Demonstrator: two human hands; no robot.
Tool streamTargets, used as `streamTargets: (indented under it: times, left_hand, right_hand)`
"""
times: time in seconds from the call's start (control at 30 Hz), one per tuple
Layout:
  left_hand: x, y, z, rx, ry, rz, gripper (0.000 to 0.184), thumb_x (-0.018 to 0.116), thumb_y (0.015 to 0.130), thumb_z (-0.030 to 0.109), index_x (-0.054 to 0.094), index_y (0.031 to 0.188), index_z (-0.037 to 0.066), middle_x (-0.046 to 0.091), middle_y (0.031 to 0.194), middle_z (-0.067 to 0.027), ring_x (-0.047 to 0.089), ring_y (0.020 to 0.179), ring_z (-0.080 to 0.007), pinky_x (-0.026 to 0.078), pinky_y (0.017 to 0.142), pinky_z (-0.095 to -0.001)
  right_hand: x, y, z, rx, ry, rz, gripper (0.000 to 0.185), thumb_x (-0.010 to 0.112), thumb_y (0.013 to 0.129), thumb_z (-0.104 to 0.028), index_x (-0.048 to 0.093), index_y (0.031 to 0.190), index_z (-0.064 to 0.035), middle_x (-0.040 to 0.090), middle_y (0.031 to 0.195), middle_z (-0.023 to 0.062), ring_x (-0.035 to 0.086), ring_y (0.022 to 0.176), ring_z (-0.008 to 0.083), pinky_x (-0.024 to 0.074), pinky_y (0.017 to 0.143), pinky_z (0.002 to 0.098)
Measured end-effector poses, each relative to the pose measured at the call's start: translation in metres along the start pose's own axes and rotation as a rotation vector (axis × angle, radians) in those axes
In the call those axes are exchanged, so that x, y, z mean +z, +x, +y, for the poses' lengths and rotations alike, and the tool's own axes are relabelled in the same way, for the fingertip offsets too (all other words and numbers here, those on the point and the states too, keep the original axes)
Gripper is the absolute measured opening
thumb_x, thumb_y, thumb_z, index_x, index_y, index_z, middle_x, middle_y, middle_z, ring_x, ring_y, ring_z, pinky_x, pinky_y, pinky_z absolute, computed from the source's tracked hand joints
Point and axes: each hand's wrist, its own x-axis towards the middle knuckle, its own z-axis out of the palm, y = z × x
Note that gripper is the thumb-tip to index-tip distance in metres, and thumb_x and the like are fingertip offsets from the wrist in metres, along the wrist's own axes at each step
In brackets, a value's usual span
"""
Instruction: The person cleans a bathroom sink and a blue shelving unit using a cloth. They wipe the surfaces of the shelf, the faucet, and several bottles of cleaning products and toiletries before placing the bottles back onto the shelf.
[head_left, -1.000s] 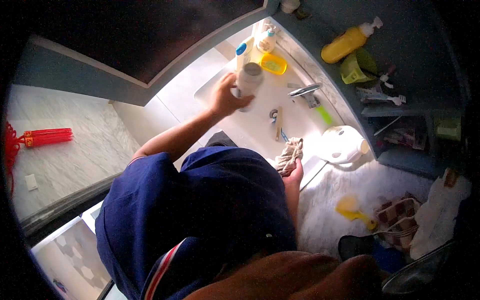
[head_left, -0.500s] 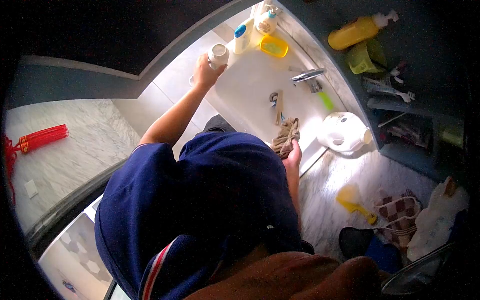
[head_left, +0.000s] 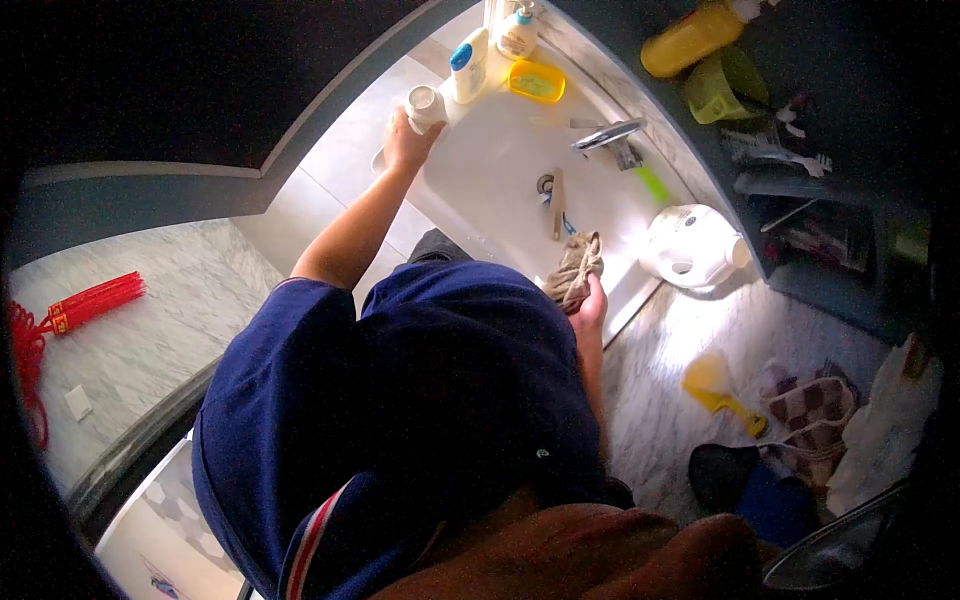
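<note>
My left hand (head_left: 409, 143) is wrapped round a white jar (head_left: 424, 101) at the left rim of the white sink (head_left: 490, 180). In my right hand (head_left: 592, 303) is a bunched, wet-looking brown cloth (head_left: 574, 272), held over the sink's near right side. A beige-handled tool (head_left: 557, 205) and something blue lie in the basin by the drain. Just beyond the jar stands a white bottle with a blue cap (head_left: 468, 66), beside a pump bottle (head_left: 517, 35) and a yellow soap dish (head_left: 536, 82).
The faucet (head_left: 611, 135) is at the sink's right edge, near a large white jug (head_left: 693, 247). A yellow brush (head_left: 722, 393), a checkered cloth (head_left: 815, 407) and a dark mask lie on the marble counter (head_left: 650, 400). Shelves with a yellow bottle (head_left: 690, 40) are upper right.
My left hand has moved the white jar from over the basin leftward to the sink's rim. My right hand still holds the cloth, now slightly nearer the body. The view has shifted a little.
</note>
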Motion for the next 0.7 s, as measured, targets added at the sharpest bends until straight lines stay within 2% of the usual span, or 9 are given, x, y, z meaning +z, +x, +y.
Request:
streamTargets:
  times: [0.1, 0.2, 0.23, 0.3, 0.33, 0.4, 0.47, 0.6, 0.7]
  left_hand:
    - [-0.003, -0.003, -0.001, 0.002, 0.02, -0.013, 0.063, 0.079, 0.072, 0.031, 0.051, 0.122, 0.005, 0.058, 0.117, -0.016, 0.057, 0.108, -0.032, 0.046, 0.092, -0.0416]
    - [-0.013, -0.025, -0.006, -0.021, 0.001, 0.032, 0.058, 0.075, 0.077, 0.031, 0.05, 0.123, 0.004, 0.059, 0.115, -0.0164, 0.057, 0.107, -0.0333, 0.045, 0.092, -0.041]
    - [-0.02, -0.032, -0.008, -0.033, 0.022, 0.045, 0.055, 0.073, 0.079, 0.03, 0.051, 0.122, 0.005, 0.06, 0.112, -0.0157, 0.058, 0.104, -0.0329, 0.046, 0.091, -0.0404]
    - [-0.02, -0.042, -0.024, 0.185, 0.024, 0.057, 0.033, 0.066, 0.083, 0.02, 0.057, 0.112, 0.006, 0.061, 0.098, -0.0137, 0.06, 0.096, -0.0301, 0.048, 0.083, -0.0406]
    - [-0.025, -0.054, -0.014, 0.34, -0.004, 0.138, 0.025, 0.064, 0.083, 0.013, 0.059, 0.107, 0.007, 0.062, 0.092, -0.0123, 0.061, 0.087, -0.0292, 0.049, 0.076, -0.0403]
    - [-0.03, -0.058, 0.028, 0.263, -0.026, 0.106, 0.011, 0.063, 0.08, 0.004, 0.065, 0.09, 0.005, 0.064, 0.081, -0.0099, 0.065, 0.076, -0.024, 0.052, 0.07, -0.0341]
    - [-0.035, -0.052, 0.077, 0.212, -0.385, 0.046, 0.01, 0.064, 0.079, 0.002, 0.066, 0.088, 0.004, 0.066, 0.083, -0.0099, 0.066, 0.076, -0.0213, 0.053, 0.071, -0.0325]
    - [-0.039, -0.026, 0.188, 0.518, -0.637, 0.101, 0.011, 0.064, 0.079, 0.0, 0.065, 0.09, 0.002, 0.066, 0.085, -0.0103, 0.067, 0.076, -0.0189, 0.053, 0.072, -0.0309]
    - [-0.084, -0.015, 0.296, 0.733, -0.742, 0.015, 0.012, 0.063, 0.082, 0.001, 0.065, 0.094, 0.002, 0.067, 0.088, -0.0112, 0.067, 0.081, -0.0185, 0.053, 0.073, -0.03]
  right_hand:
    - [-0.002, 0.001, 0.002, -0.018, 0.018, -0.109, 0.041, 0.04, 0.097, -0.03, 0.052, 0.123, -0.0018, 0.061, 0.117, 0.0154, 0.06, 0.104, 0.0322, 0.047, 0.093, 0.0462]
    - [-0.005, 0.005, 0.003, 0.041, -0.013, 0.03, 0.041, 0.04, 0.097, -0.031, 0.053, 0.122, -0.0017, 0.062, 0.115, 0.014, 0.062, 0.101, 0.0305, 0.0489, 0.09, 0.0437]
    - [-0.016, 0.005, 0.006, -0.048, -0.197, -0.108, 0.042, 0.04, 0.097, -0.032, 0.053, 0.122, -0.0012, 0.063, 0.114, 0.0133, 0.062, 0.099, 0.0293, 0.0497, 0.089, 0.0425]
    - [-0.036, 0.013, 0.014, -0.269, -0.375, -0.29, 0.042, 0.041, 0.097, -0.032, 0.054, 0.121, 0.0003, 0.064, 0.112, 0.0116, 0.064, 0.095, 0.0259, 0.0518, 0.086, 0.0392]
    - [-0.042, 0.023, 0.017, -0.141, -0.215, -0.195, 0.042, 0.042, 0.097, -0.032, 0.053, 0.121, 0.001, 0.063, 0.113, 0.0118, 0.063, 0.098, 0.026, 0.0516, 0.086, 0.0398]
    - [-0.015, 0.004, 0.011, -0.103, -0.045, -0.099, 0.038, 0.044, 0.097, -0.026, 0.052, 0.123, 0.0003, 0.062, 0.113, 0.0149, 0.061, 0.097, 0.03, 0.0495, 0.09, 0.0434]
    - [-0.02, 0.016, 0.018, 0.039, 0.019, -0.035, 0.037, 0.048, 0.094, -0.028, 0.055, 0.118, -0.0009, 0.063, 0.111, 0.0141, 0.061, 0.096, 0.0316, 0.0498, 0.086, 0.0476]
    - [-0.055, 0.066, 0.034, 0.013, -0.127, -0.208, 0.043, 0.054, 0.091, -0.032, 0.053, 0.12, 0.0002, 0.063, 0.108, 0.0161, 0.061, 0.099, 0.0315, 0.0507, 0.086, 0.0452]
    - [0.006, -0.025, 0.01, -0.279, -0.459, -0.116, 0.04, 0.054, 0.091, -0.031, 0.055, 0.117, -0.0011, 0.063, 0.105, 0.0147, 0.061, 0.097, 0.0296, 0.0508, 0.085, 0.0437]
